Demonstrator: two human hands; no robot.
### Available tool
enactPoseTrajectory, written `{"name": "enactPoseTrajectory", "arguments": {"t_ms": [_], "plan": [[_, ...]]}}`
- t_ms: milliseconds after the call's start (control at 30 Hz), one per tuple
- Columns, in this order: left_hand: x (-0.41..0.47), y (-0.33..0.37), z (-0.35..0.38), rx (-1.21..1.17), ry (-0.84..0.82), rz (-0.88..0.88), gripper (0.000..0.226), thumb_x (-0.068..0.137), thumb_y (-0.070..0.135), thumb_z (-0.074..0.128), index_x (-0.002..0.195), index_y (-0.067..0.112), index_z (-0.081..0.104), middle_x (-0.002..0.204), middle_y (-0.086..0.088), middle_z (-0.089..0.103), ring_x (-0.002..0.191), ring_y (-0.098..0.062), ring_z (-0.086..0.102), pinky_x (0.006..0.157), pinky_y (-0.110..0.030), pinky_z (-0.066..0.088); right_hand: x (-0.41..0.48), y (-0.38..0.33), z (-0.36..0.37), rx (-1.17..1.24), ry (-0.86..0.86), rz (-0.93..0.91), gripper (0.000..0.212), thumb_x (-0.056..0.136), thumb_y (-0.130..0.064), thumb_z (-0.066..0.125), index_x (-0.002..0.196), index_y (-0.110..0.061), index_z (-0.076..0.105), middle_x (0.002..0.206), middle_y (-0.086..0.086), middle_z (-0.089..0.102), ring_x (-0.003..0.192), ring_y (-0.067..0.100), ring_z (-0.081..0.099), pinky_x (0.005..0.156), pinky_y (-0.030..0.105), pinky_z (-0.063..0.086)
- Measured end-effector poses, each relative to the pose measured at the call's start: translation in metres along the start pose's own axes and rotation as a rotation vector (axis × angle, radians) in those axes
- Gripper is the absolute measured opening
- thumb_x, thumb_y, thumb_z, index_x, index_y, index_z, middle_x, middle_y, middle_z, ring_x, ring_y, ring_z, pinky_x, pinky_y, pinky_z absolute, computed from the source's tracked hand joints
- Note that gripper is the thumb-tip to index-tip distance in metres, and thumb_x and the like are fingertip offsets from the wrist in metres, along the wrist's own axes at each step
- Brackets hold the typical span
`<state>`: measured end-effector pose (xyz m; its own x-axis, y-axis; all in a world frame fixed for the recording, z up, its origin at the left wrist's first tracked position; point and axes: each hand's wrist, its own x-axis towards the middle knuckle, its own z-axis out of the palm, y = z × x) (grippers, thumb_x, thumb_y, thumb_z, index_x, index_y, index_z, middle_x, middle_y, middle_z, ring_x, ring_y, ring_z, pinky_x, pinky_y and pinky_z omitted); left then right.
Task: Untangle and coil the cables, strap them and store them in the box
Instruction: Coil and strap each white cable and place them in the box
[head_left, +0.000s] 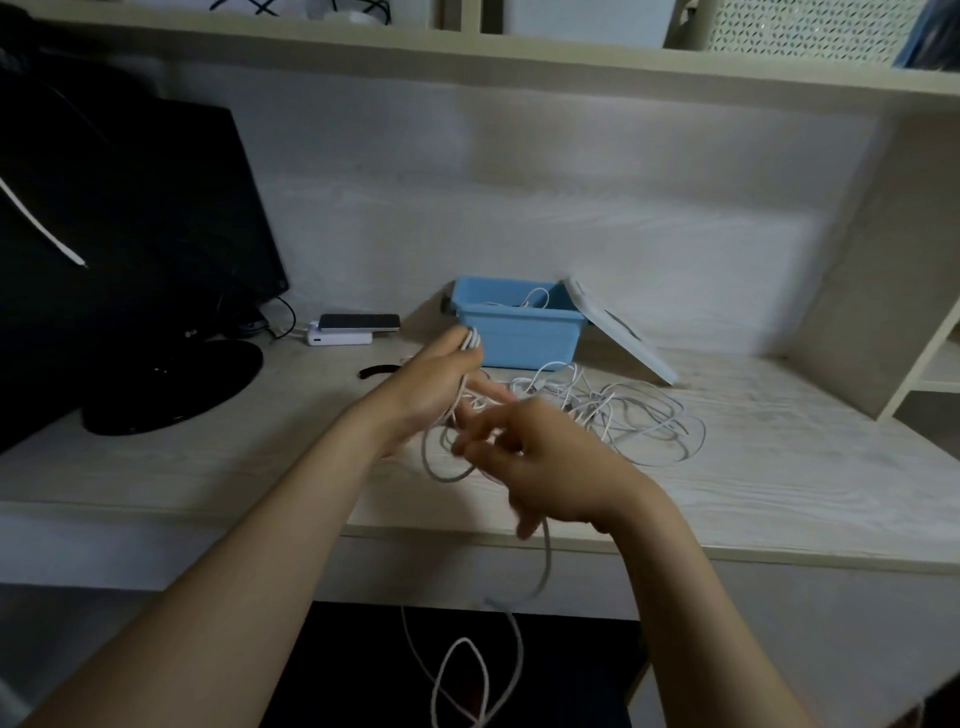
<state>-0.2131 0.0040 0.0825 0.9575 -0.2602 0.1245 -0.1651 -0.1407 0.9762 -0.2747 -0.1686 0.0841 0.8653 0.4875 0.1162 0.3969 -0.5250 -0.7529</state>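
My left hand (434, 382) grips several loops of a white cable (447, 467) above the desk, the loops hanging down below the palm. My right hand (540, 462) is just beside it, fingers curled round the same cable, whose free length (543, 566) runs down past the desk edge to the floor. A tangle of white cables (623, 410) lies on the desk behind my hands. The blue box (519, 332) stands open farther back with a cable inside. Its white lid (618, 332) leans against the box's right side.
A black monitor (119, 218) on a round stand (171, 384) fills the left. A phone on a white power bank (353, 330) lies near the wall, and a black strap (376, 370) lies left of my left hand. A shelf unit (883, 312) bounds the right.
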Motion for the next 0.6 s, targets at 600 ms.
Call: {"name": "enactPoseTrajectory", "arguments": {"t_ms": [600], "plan": [[-0.021,0.022,-0.01,-0.592,-0.542,-0.186,0.02,0.103,0.027,0.041,0.089,0.018,0.052,0.057,0.01,0.019,0.04,-0.005,0.017,0.038,-0.019,0.021,0.028,0.041,-0.012,0.127,0.567,-0.207,0.045,0.115,-0.031,0.04,0.082,-0.012,0.065,0.066,-0.006,0.063,0.062,0.009,0.056,0.06,0.035,0.045]]}}
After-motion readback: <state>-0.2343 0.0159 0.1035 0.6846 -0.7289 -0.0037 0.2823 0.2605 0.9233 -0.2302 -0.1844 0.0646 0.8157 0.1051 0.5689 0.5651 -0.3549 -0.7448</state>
